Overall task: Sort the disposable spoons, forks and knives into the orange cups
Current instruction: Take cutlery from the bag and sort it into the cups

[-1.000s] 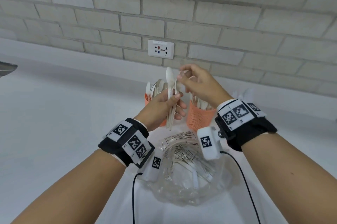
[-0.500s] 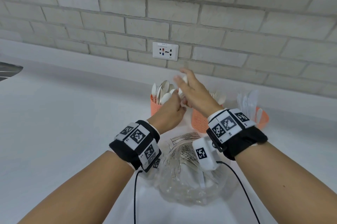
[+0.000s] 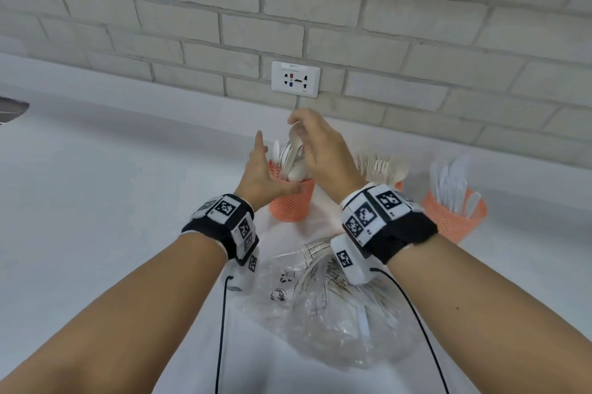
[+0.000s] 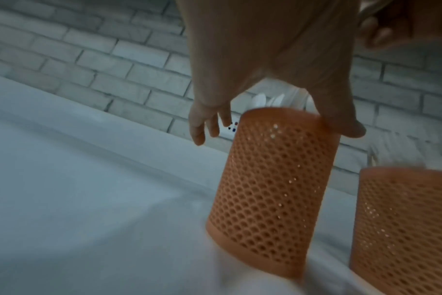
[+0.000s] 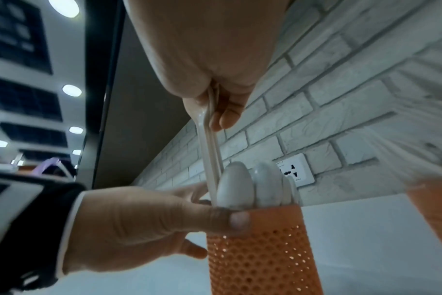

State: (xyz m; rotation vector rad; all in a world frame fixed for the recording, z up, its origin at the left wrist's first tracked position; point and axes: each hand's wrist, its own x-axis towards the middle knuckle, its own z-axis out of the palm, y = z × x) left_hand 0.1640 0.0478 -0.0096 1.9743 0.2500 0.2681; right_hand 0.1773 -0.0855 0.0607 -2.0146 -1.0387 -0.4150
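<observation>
Three orange mesh cups stand by the wall: the left cup (image 3: pixel 291 204) holds spoons, the middle cup (image 3: pixel 399 185) forks, the right cup (image 3: pixel 455 220) knives. My right hand (image 3: pixel 307 137) pinches a couple of white spoons (image 5: pixel 209 139) by their bowl ends, handles down inside the left cup (image 5: pixel 260 249). My left hand (image 3: pixel 259 172) is beside that cup with its fingers (image 4: pixel 202 127) straight and apart from it. Only its thumb (image 4: pixel 351 127) rests on the rim. The middle cup is mostly hidden behind my right wrist.
A crumpled clear plastic bag (image 3: pixel 336 307) with more white cutlery lies on the white counter (image 3: pixel 112 201) just in front of the cups. A wall socket (image 3: pixel 295 78) sits in the brick wall behind. A dark object (image 3: pixel 12 106) shows at the far left edge.
My left hand has let go of the spoon bundle and moved to the left cup's rim. My right hand has carried the spoons over and lowered them into that cup.
</observation>
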